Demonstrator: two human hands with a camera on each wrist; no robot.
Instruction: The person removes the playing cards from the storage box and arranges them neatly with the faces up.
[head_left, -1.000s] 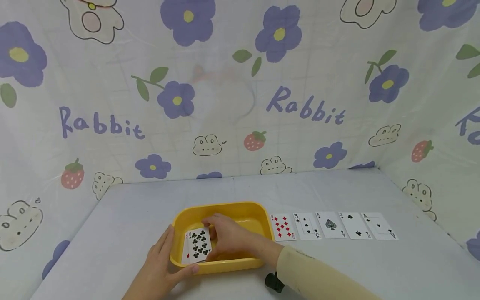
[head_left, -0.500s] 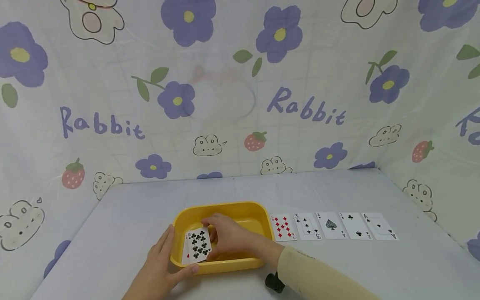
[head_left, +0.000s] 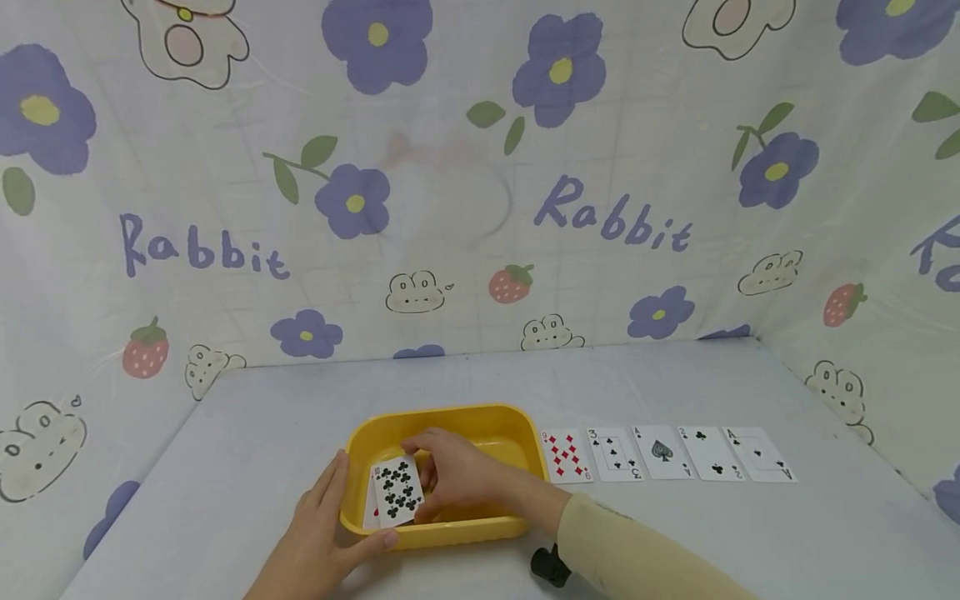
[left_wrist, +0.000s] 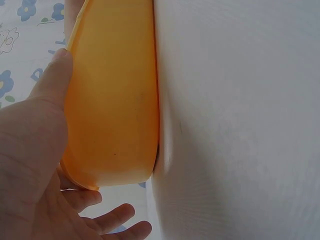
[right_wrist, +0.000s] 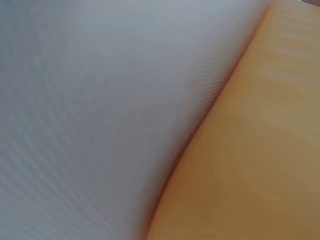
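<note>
Cards (head_left: 662, 451): five in line, two showing inside one tray (head_left: 450, 533); left fingers (head_left: 328, 482) grip it, right fingers (head_left: 435, 442) pinch upper card (head_left: 397, 492).

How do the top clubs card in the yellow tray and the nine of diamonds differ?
The clubs card has black pips; the nine of diamonds red. The clubs card lies inside the yellow tray, overlapping another card; the nine of diamonds lies outside on the table, overlapping none. Both are face up.
</note>
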